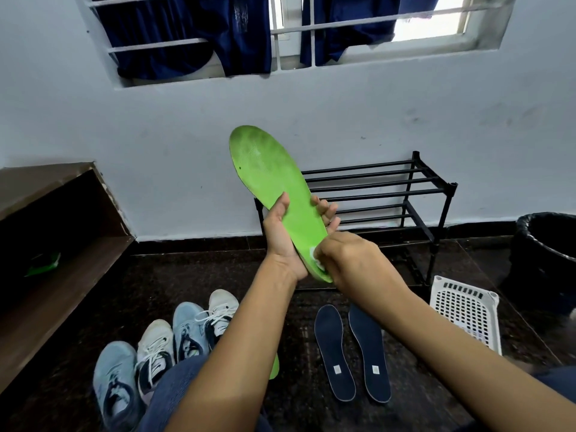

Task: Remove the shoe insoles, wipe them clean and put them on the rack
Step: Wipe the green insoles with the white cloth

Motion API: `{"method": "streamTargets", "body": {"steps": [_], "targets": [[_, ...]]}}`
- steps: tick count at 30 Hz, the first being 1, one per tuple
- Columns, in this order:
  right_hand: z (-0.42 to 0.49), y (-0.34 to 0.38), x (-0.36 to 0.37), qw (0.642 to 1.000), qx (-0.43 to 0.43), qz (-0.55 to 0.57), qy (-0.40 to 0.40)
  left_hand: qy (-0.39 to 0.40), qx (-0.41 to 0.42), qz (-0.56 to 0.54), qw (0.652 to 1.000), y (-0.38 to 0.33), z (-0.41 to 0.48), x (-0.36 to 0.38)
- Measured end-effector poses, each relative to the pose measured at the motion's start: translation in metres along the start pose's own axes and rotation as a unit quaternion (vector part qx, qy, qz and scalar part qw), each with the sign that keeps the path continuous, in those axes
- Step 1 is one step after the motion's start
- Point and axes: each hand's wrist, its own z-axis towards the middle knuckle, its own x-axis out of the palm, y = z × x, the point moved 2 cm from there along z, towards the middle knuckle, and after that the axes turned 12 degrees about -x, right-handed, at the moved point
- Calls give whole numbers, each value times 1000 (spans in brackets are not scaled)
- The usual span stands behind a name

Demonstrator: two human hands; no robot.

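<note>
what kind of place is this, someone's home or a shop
Most likely a home, a shoe corner under a window: a black shoe rack stands against the wall, sneakers line the floor, and dark blue clothes hang on the window bars.

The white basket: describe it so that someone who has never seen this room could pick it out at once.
Find the black rack against the white wall. Just past its right-hand legs, on the dark floor before the black bin, sits the white basket. It alone is pale plastic with a grid of holes; the navy insoles beside it are flat and dark.
</note>
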Motion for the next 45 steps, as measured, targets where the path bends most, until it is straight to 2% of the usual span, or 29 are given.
{"method": "streamTargets", "body": {"steps": [5, 8, 11, 15, 19, 22, 27, 31, 34, 41, 45], "targets": [[4, -6, -1, 989, 76, 17, -127, 13, -7, 12, 1000, 14, -1, 13], [7, -1, -5, 967, 129, 106, -194, 7, -35, 38, 999, 21, 0, 16], [8, 4, -6, 953, 180, 191, -152, -5, -44, 31, 999, 17, 1, 10], [2, 8, -2, 950, 177, 249, -67, 3, -14, 20, 1000, 0, 0, 0], [-7, 8, 2, 970, 139, 201, 11, 8, 15, 25, 1000, -7, -1, -6], [-13, 2, 6, 987, 102, 113, 42, 10, 14, 36, 999, -3, -1, -4], [-17, -9, 5, 997, 72, -12, -6, 15, 3, 44, 999, 8, 1, 3], [-17, -11, -2, 994, 81, -14, -79, 34, -4, 41, 999, 14, 4, 6], [-17, -10, -6, 990, 88, 14, -108, 77, -9, 44, 996, 12, 3, 8], [-19, -8, -3, 993, 76, 63, -67, 120, -13, 56, 991, -15, 4, -2], [-17, -9, -2, 993, 73, 65, -62, 110, -5, 22, 994, -6, 8, -3]]}}
